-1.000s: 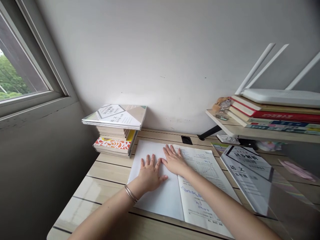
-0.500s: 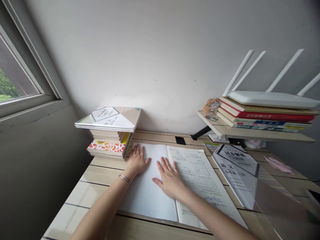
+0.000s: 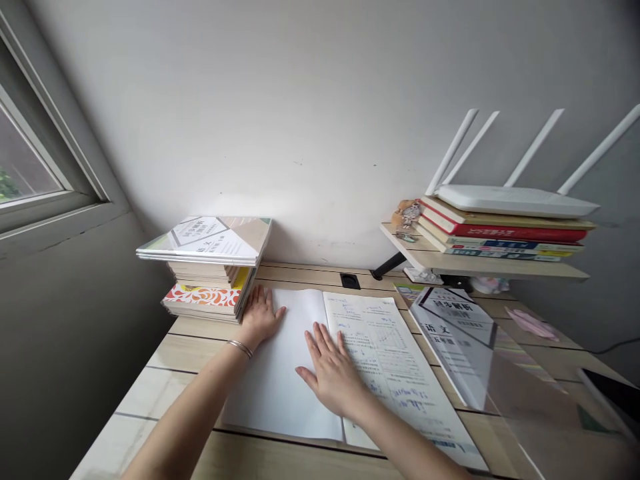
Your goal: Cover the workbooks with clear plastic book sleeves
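Observation:
An open workbook (image 3: 285, 393) lies flat on the desk; its left page is blank white, its right page carries print, a graph and blue handwriting. My left hand (image 3: 261, 317) rests flat on the upper left edge of the blank page, fingers stretched, close to a stack of books. A thin bracelet (image 3: 241, 347) circles that wrist. Across the centre fold lies my right hand (image 3: 333, 370), palm down with fingers spread, hiding part of the fold and of the printed page. Neither hand holds anything.
Books (image 3: 203, 297) are stacked at the left by the wall. To the right lie a grey-white workbook (image 3: 450, 347), a clear sheet, a pink item (image 3: 531, 323) and a dark-screened device (image 3: 613, 400). A raised shelf (image 3: 495, 265) bears books and a white router (image 3: 515, 200).
The view has turned slightly to the right, so everything sits further left. My right hand has slid a little toward me along the fold; my left hand stays on the page edge.

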### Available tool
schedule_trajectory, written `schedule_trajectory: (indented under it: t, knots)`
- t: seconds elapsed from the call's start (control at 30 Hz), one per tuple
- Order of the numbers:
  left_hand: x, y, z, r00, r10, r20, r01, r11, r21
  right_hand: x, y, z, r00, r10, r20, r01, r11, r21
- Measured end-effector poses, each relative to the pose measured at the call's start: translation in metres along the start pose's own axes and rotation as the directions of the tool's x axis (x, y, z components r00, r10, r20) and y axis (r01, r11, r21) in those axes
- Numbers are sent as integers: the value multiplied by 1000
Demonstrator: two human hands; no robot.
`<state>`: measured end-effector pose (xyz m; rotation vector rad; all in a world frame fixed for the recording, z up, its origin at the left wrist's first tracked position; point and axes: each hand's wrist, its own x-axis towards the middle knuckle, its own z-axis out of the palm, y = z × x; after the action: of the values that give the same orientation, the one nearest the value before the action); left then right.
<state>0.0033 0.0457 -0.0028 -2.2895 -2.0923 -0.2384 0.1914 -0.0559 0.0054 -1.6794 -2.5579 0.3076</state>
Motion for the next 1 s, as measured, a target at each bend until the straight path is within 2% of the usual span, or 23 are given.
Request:
schedule_trajectory:
  t: [0.07, 0.13, 0.2, 0.27, 0.37, 0.47, 0.57, 0.67, 0.73, 0.77, 0.8, 0.83, 0.9, 0.93, 0.97, 1.0]
  knots:
    - [-28, -6, -1, 997, 73, -14, -73, 997, 25, 0, 0, 1, 1000, 6, 1, -6, 1000, -12]
    - [-69, -15, -2, 983, 178, -53, -175, 983, 47, -1, 1, 2, 1000, 11, -7, -11, 1000, -25]
    - [-117, -26, -4, 949, 295, -114, -288, 955, 70, -1, 1, 3, 1000, 15, -8, -15, 999, -33]
    - [-161, -36, -5, 916, 365, -168, -351, 930, 109, -1, 1, 4, 1000, 16, -3, -17, 999, -35]
    - [-197, -46, -8, 897, 400, -189, -380, 915, 132, -2, 1, 6, 1000, 14, -5, -14, 999, -36]
    - [-197, -45, -19, 925, 361, -119, -354, 932, 74, -2, 1, 7, 1000, 14, -11, -15, 999, -40]
    - [-181, -36, -41, 979, 202, 17, -202, 979, 4, -2, 1, 5, 1000, 18, 2, -18, 998, -52]
    - [-176, -26, -56, 994, 88, 61, -91, 995, 36, 0, -5, -3, 999, 45, 23, -44, 997, -68]
    - [-182, -23, -54, 993, 83, 79, -89, 993, 80, 5, -17, -11, 999, -32, 11, 32, 998, -54]
    - [-186, -22, -50, 993, 84, 84, -92, 991, 96, 9, -25, -15, 993, -121, 10, 122, 992, -33]
    - [-191, -22, -44, 993, 83, 78, -91, 990, 107, 13, -34, -17, 970, -240, 19, 241, 971, -2]
    - [-196, -23, -37, 995, 82, 61, -89, 989, 117, 18, -43, -17, 928, -371, 39, 370, 928, 36]
    - [-205, -26, -24, 996, 92, 11, -93, 987, 130, 31, -59, -15, 811, -577, 98, 568, 816, 110]
    - [-208, -28, -18, 995, 97, -13, -94, 987, 133, 38, -64, -12, 762, -636, 122, 622, 771, 135]
    - [-212, -30, -14, 994, 100, -34, -95, 986, 135, 48, -67, -10, 735, -664, 137, 648, 747, 148]
    - [-215, -32, -10, 993, 106, -55, -97, 986, 136, 58, -67, -8, 730, -667, 148, 650, 745, 153]
